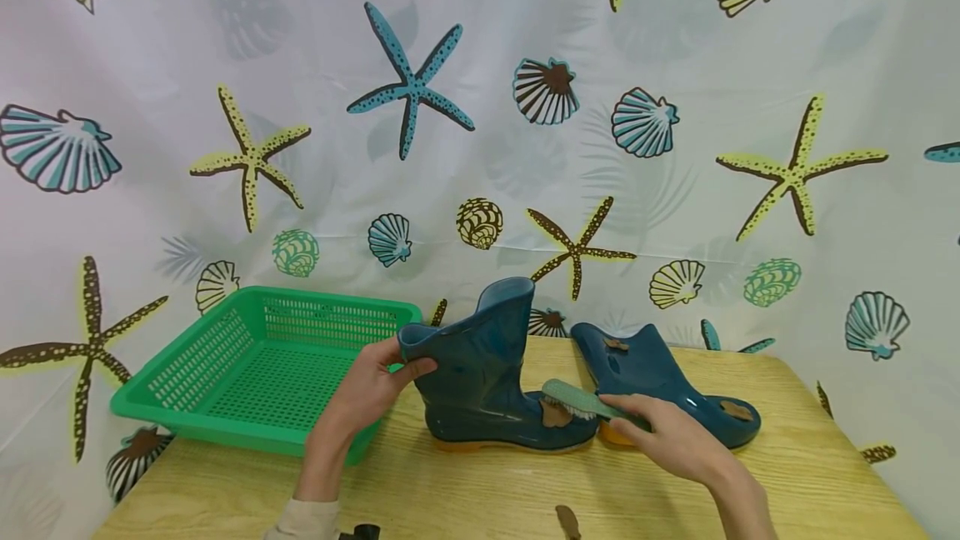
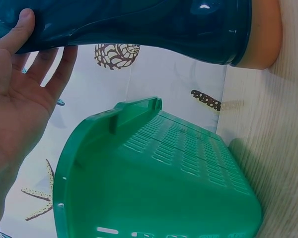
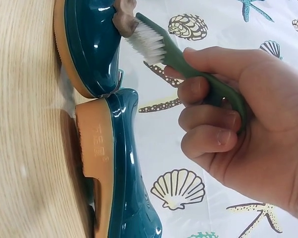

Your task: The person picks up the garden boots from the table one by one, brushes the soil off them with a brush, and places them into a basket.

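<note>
A dark blue rain boot [image 1: 480, 382] stands upright on the wooden table, its toe pointing right. My left hand [image 1: 371, 386] grips the top of its shaft, thumb on the near side. In my right hand [image 1: 671, 440] is a green scrub brush [image 1: 573, 397] with white bristles, the fingers curled round its handle. The bristles [image 3: 148, 42] touch a brown mud-like patch [image 1: 555, 413] on the boot's toe. Behind the brush, a second blue boot [image 1: 637, 365] lies on its side, with brown patches on its shaft and toe.
A green plastic basket [image 1: 217, 432] with slotted walls stands at the left. One loose brown piece [image 1: 568, 521] lies at the table's [image 1: 465, 498] front, near a small black object [image 1: 366, 532]. A patterned curtain [image 1: 480, 173] hangs behind the table.
</note>
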`<state>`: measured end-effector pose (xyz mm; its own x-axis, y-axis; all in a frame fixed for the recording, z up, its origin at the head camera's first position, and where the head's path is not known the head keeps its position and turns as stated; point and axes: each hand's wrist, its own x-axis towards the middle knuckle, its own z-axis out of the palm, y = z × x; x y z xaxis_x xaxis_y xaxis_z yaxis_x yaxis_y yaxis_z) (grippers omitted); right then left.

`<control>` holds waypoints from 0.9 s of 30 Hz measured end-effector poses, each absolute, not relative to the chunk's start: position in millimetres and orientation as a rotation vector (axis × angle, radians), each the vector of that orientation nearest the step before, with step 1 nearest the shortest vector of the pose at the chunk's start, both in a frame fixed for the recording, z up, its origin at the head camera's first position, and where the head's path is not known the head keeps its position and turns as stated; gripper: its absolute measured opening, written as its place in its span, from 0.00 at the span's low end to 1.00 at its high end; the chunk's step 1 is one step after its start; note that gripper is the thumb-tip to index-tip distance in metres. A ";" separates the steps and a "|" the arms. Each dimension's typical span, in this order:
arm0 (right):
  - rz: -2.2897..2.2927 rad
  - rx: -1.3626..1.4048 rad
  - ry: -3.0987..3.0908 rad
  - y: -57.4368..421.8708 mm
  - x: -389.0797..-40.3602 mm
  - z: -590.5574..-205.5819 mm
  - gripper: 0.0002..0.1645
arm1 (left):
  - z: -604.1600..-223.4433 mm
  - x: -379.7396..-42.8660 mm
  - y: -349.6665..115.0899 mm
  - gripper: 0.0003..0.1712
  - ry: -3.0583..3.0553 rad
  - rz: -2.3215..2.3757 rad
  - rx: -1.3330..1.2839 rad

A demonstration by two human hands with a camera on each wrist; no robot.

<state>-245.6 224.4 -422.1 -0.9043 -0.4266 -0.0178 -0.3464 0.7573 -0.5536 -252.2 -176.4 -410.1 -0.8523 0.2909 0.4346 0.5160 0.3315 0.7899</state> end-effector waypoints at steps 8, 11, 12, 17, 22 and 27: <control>-0.928 -0.695 2.781 222.4 -242.7 -418.1 0.27 | -411.4 -252.3 -177.0 0.17 -2.389 -1.536 -0.719; -0.917 -0.641 2.822 221.6 -242.2 -417.8 0.27 | -411.9 -252.6 -176.6 0.16 -2.393 -1.532 -0.718; -0.898 -0.612 2.843 222.0 -241.9 -418.5 0.27 | -411.8 -252.2 -176.4 0.16 -2.393 -1.535 -0.715; -0.839 -0.485 2.853 225.0 -245.0 -425.5 0.26 | -412.0 -252.4 -176.4 0.17 -2.402 -1.543 -0.708; -0.795 -0.445 2.870 223.7 -249.1 -431.3 0.26 | -412.7 -253.0 -176.7 0.17 -2.402 -1.551 -0.717; -0.745 -0.405 2.902 218.1 -250.5 -431.6 0.26 | -411.8 -253.4 -176.8 0.18 -2.398 -1.557 -0.727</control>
